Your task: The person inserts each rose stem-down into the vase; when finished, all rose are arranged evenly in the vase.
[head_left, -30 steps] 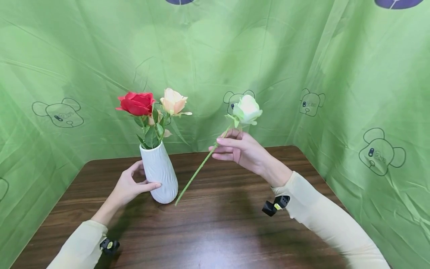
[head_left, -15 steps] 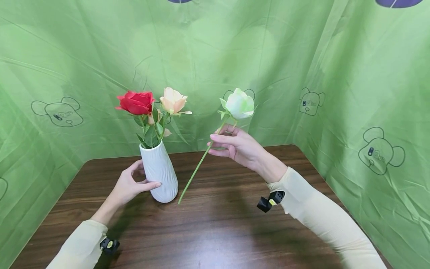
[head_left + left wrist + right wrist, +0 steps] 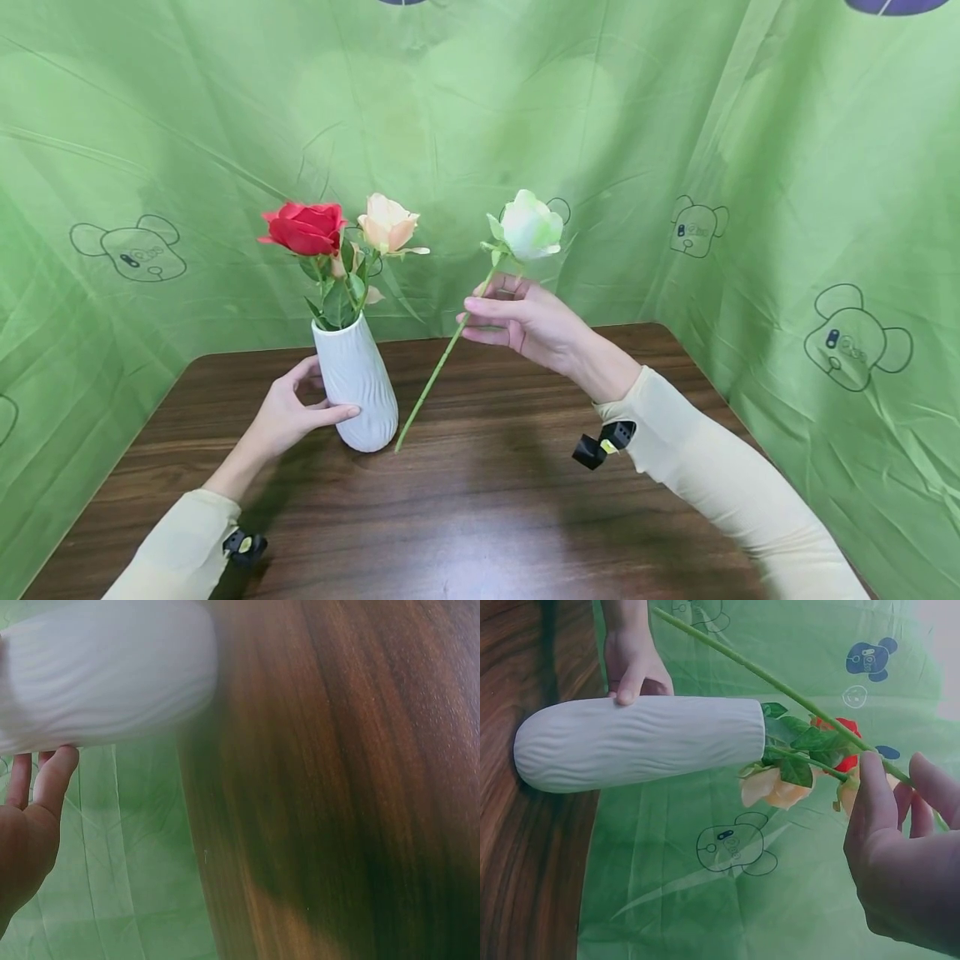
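In the head view my left hand (image 3: 283, 417) holds a white ribbed vase (image 3: 356, 387) by its side, thumb across the front and fingers behind. The vase stands on the table. A red rose (image 3: 306, 230) and a peach rose (image 3: 387, 225) rise from its mouth among green leaves (image 3: 339, 307). My right hand (image 3: 536, 325) pinches a white-green rose (image 3: 531, 225) by the upper stem, just under the bloom. Its bare stem slants down left, the lower end beside the vase's base. In the right wrist view that stem (image 3: 757, 671) passes above the vase (image 3: 637, 742) and crosses before the red bloom.
The dark wooden table (image 3: 480, 517) carries the vase. A green curtain (image 3: 480, 125) printed with bear outlines hangs behind and along both sides, close to the table's edges. Black wrist cameras (image 3: 245, 547) sit at both cuffs.
My right hand has moved left and slightly up with the white-green rose, whose stem has become steeper. My left hand and the vase have stayed in place.
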`<state>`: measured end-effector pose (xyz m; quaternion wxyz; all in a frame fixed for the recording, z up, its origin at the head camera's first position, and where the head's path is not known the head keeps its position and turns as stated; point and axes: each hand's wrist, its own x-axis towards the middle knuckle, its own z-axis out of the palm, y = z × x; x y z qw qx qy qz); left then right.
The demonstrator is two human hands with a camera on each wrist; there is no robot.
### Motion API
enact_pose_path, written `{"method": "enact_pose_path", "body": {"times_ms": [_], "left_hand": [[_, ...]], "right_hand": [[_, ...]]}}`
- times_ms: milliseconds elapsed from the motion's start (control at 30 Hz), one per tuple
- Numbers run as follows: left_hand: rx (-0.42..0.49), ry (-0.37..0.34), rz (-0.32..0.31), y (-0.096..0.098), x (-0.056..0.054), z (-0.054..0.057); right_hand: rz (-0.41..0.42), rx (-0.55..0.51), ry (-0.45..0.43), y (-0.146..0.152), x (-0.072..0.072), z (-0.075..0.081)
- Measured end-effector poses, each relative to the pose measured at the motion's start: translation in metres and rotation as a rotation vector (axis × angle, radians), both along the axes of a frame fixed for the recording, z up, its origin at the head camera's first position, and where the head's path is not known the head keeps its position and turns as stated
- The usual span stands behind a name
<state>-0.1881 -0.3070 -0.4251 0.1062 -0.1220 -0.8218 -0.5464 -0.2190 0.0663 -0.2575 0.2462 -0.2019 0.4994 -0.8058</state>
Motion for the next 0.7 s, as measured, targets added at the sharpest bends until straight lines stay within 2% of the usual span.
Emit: {"method": "enact_pose_path", "body": {"times_ms": [233, 467, 700], "left_hand": [[0.01, -0.004, -0.006, 0.001, 0.001, 0.0], [0.008, 0.002, -0.007, 0.002, 0.002, 0.001], [0.003, -0.003, -0.007, 0.001, 0.001, 0.0]], "right_hand": [[-0.002, -0.102, 0.059, -0.002, -0.001, 0.009], [-0.053, -0.186, 0.066, -0.006, 0.0, 0.016], [-0.073, -0.198, 0.06, -0.01, -0.002, 0.02]]}}
